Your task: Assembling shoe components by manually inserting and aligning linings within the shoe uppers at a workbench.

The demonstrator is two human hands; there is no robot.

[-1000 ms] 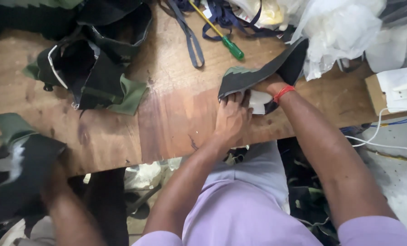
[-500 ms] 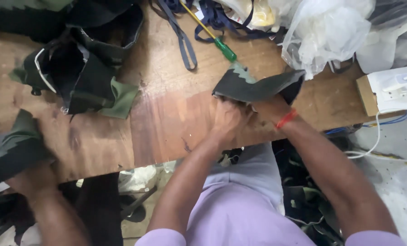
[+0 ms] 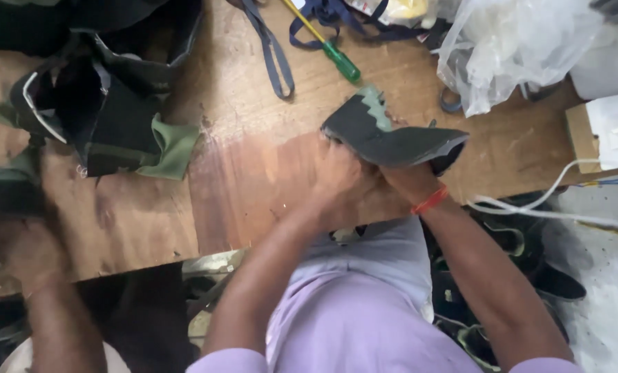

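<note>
I hold a dark shoe upper piece point(image 3: 392, 141), black with a green zigzag edge, just above the wooden workbench point(image 3: 253, 179) near its front edge. My left hand point(image 3: 338, 178) grips its near left side. My right hand point(image 3: 407, 183), with a red band on the wrist, grips it from below on the right; its fingers are mostly hidden under the piece. Both hands are pressed close together.
A pile of black and green shoe uppers point(image 3: 101, 117) lies at the left. Another person's hand point(image 3: 20, 249) holds a dark piece at the bench's left edge. At the back lie a green-handled screwdriver point(image 3: 336, 59), blue straps point(image 3: 271, 48) and a plastic bag point(image 3: 516, 48). A white box point(image 3: 616, 128) sits right.
The shoe piece has been turned and lifted, its green zigzag edge now facing up. My hands moved closer together. The other person's hand slid toward the left edge.
</note>
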